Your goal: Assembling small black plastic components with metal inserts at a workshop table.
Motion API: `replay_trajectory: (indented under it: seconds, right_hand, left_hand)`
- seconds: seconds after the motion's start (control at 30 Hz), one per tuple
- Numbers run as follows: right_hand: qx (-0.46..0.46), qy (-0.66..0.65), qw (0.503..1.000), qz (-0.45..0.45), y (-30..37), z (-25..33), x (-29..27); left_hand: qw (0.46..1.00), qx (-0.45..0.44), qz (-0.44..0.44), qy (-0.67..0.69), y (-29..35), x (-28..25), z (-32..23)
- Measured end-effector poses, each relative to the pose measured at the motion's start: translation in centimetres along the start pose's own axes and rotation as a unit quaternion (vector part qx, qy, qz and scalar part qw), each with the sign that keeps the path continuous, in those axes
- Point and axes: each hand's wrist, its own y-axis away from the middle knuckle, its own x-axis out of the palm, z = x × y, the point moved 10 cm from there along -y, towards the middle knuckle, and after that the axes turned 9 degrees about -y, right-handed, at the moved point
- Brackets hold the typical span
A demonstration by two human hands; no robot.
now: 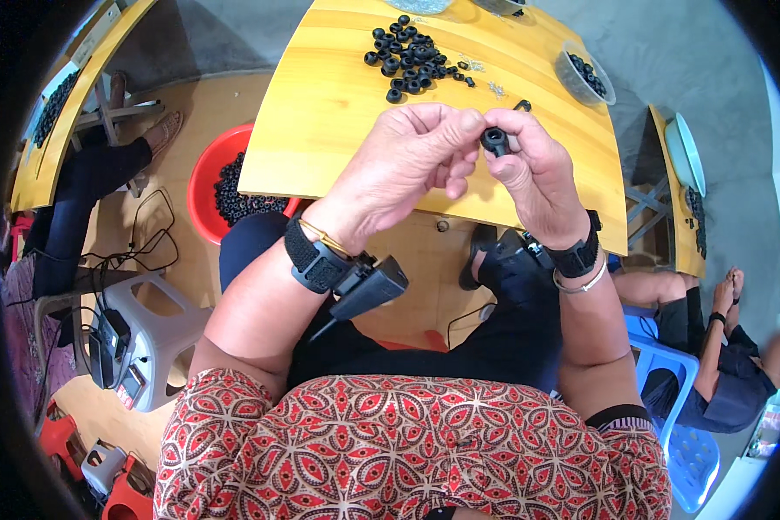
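Observation:
Over the near edge of the yellow wooden table (321, 130), my right hand (537, 169) grips a small black plastic part (495, 141) with a round, hollow end turned up. My left hand (407, 165) is closed in a pinch right beside that part; whatever its fingertips hold, if anything, is hidden. Beyond my hands lies a loose heap of similar black parts (407, 59), with several small pale pieces (496, 89) scattered next to it. One more black piece (523, 105) rests just past my right fingers.
A clear bowl (572, 82) of black parts stands at the table's right. Below the left edge, a red basin (201, 186) holds many more. A grey stool (160, 303) with cables is at left; a blue chair (676, 373) and a seated person (719, 390) are at right.

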Motion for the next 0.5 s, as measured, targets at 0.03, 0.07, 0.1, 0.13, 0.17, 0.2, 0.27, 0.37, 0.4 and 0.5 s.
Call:
replay_trajectory:
  seconds: [0.03,0.07,0.1,0.13,0.17,0.2,0.27,0.37,0.4,0.5]
  right_hand:
    - [-0.014,0.045,0.999,0.006,0.0,0.3,0.0]
    - [-0.028,0.090,0.995,0.012,-0.1,0.6,0.1]
    - [-0.036,0.088,0.995,0.007,-0.1,0.5,0.0]
    - [-0.045,0.085,0.995,0.002,0.0,0.1,-0.1]
    - [-0.054,0.082,0.995,-0.003,0.0,0.0,-0.1]
    - [-0.048,0.097,0.994,0.000,-0.1,0.0,-0.1]
    - [-0.039,0.125,0.991,0.007,-0.3,0.0,-0.2]
    - [-0.001,0.071,0.997,-0.027,-0.4,-1.0,-0.8]
    - [0.004,0.067,0.997,-0.045,-0.2,-1.3,-1.1]
    - [0.002,0.084,0.993,-0.078,0.1,-1.4,-1.7]
  left_hand:
    - [1.000,-0.011,-0.004,0.019,-0.1,0.2,0.4]
    - [0.999,-0.021,-0.008,0.038,-0.1,0.2,0.7]
    - [0.998,-0.030,0.006,0.049,-0.2,0.4,0.8]
    - [0.998,-0.029,0.012,0.053,-0.2,0.4,0.8]
    - [0.998,-0.029,0.018,0.057,-0.2,0.5,0.9]
    - [0.997,-0.030,0.023,0.060,-0.2,0.4,0.9]
    - [0.996,-0.041,0.026,0.072,-0.3,0.4,1.0]
    - [0.994,-0.048,0.039,0.089,-0.4,0.4,1.1]
    - [0.993,-0.050,0.044,0.094,-0.4,0.4,1.2]
    - [0.993,-0.069,0.029,0.089,-0.3,0.2,1.4]
